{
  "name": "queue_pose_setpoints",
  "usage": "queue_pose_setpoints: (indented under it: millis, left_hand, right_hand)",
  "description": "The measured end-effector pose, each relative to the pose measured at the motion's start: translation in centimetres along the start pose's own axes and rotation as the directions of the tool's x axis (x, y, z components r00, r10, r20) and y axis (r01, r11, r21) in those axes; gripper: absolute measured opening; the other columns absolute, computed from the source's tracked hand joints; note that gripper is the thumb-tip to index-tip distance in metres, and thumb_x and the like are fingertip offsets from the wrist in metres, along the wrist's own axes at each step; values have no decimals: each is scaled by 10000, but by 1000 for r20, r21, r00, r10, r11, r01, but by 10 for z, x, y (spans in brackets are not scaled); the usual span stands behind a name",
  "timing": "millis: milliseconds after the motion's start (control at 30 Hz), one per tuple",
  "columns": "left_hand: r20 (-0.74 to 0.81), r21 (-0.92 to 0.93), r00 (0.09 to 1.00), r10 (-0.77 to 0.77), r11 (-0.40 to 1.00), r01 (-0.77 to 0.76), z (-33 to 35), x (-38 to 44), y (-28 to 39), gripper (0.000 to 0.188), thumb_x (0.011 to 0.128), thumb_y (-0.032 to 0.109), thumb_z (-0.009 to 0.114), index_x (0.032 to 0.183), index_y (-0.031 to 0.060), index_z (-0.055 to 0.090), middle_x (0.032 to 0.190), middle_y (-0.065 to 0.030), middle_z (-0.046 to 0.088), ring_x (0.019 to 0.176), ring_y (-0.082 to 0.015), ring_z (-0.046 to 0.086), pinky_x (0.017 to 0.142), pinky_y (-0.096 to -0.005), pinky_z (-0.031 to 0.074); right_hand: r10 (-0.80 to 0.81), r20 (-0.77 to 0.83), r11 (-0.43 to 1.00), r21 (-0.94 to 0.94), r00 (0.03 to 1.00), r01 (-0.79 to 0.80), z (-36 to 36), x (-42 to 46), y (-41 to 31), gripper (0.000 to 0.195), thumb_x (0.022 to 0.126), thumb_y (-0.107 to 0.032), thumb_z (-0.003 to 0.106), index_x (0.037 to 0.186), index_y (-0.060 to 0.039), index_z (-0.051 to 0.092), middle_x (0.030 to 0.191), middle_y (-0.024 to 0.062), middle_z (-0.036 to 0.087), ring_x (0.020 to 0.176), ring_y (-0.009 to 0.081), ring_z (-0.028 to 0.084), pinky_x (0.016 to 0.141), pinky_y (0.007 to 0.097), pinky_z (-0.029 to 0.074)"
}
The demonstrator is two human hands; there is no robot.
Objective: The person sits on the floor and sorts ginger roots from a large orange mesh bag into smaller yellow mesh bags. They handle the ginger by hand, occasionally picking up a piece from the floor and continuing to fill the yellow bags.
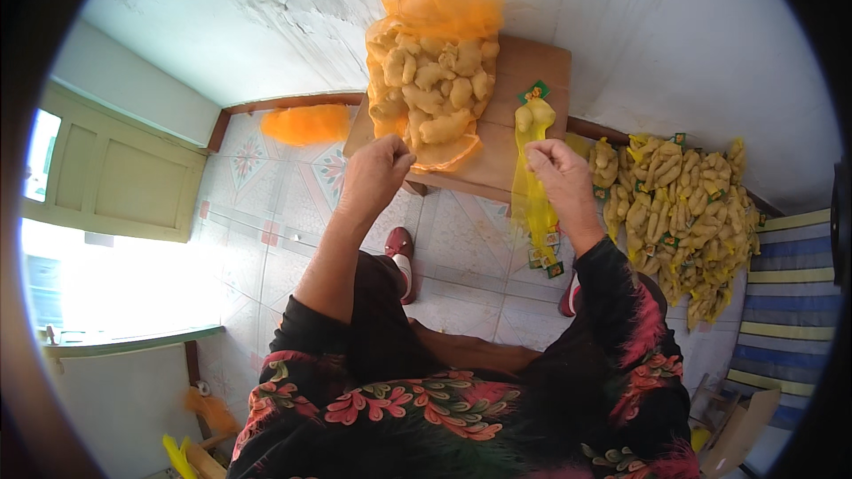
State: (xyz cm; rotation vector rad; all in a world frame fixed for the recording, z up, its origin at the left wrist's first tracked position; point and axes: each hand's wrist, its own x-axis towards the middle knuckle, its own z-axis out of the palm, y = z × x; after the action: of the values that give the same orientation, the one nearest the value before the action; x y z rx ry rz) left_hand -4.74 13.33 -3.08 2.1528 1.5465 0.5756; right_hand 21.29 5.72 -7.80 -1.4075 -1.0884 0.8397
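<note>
On a low brown wooden table [532, 66] lies an orange mesh sack [452, 10], its mouth turned towards me, holding many pieces of ginger root [426, 83]. My left hand [381, 171], fingers curled, is at the sack's lower left edge; whether it grips anything is not clear. My right hand [562, 169] is beside a yellow mesh net bag [532, 193], thumb and fingers drawn together; its hold on the mesh cannot be made out. Ginger pieces [534, 115] sit at that bag's far end by a green label [534, 91]. More labelled yellow mesh hangs off the table's near edge.
A large heap of ginger in yellow nets [685, 213] lies on the tiled floor at the right, beside a striped surface [785, 306]. Orange mesh [306, 124] lies left of the table. Walls rise behind it. An open cardboard box [742, 432] stands at lower right.
</note>
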Motion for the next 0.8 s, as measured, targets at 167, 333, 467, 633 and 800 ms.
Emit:
queue_pose_setpoints:
  millis: [167, 333, 467, 633, 800]
  left_hand:
    - [89, 51, 996, -2, 999, -3, 23, 14, 5, 221, 745, 226, 691, 848, 53, 601, 856, -135, 635, 833, -315, 618, 710, -407, 477]
    - [84, 342, 971, 225, 908, -241, 64, 19, 7, 222, 735, 230, 698, 819, 58, 586, 844, -148, 599, 858, -335, 608, 716, -395, 486]
    - [23, 213, 984, 177, 961, -178, 62, 39, 6, 187, 758, 212, 680, 823, 64, 584, 809, -136, 588, 772, -328, 608, 645, -396, 469]
    - [3, -131, 998, 56, 990, -55, 52, 51, 15, 111, 825, 179, 625, 879, 83, 616, 835, -147, 628, 653, -297, 615, 583, -383, 453]
    - [-222, -378, 973, -66, 925, -24, 59, 60, 10, 189, 855, 73, 572, 1043, 54, 574, 906, -141, 665, 699, -247, 653, 659, -356, 501]
  right_hand:
    - [167, 161, 978, 98, 973, -184, 40, 12, 7, 184, 840, -121, 615, 989, -14, 635, 799, 88, 658, 700, 158, 626, 653, 276, 492]
    - [95, 229, 994, 32, 969, -105, 61, 19, 23, 211, 853, -124, 588, 1034, -24, 630, 786, 100, 656, 688, 161, 631, 639, 290, 500]
    - [87, 439, 996, -65, 894, -65, 74, 21, 24, 237, 875, -112, 541, 1081, -21, 614, 779, 105, 647, 679, 173, 629, 620, 304, 500]
    - [135, 457, 958, 167, 879, -233, 87, 16, 24, 291, 892, -85, 486, 1159, 8, 556, 960, 142, 626, 733, 169, 624, 635, 308, 503]
    - [-158, 235, 987, 72, 959, 145, 105, 36, 36, 335, 870, -68, 499, 1200, -26, 539, 1143, 181, 557, 891, 276, 620, 754, 365, 504]
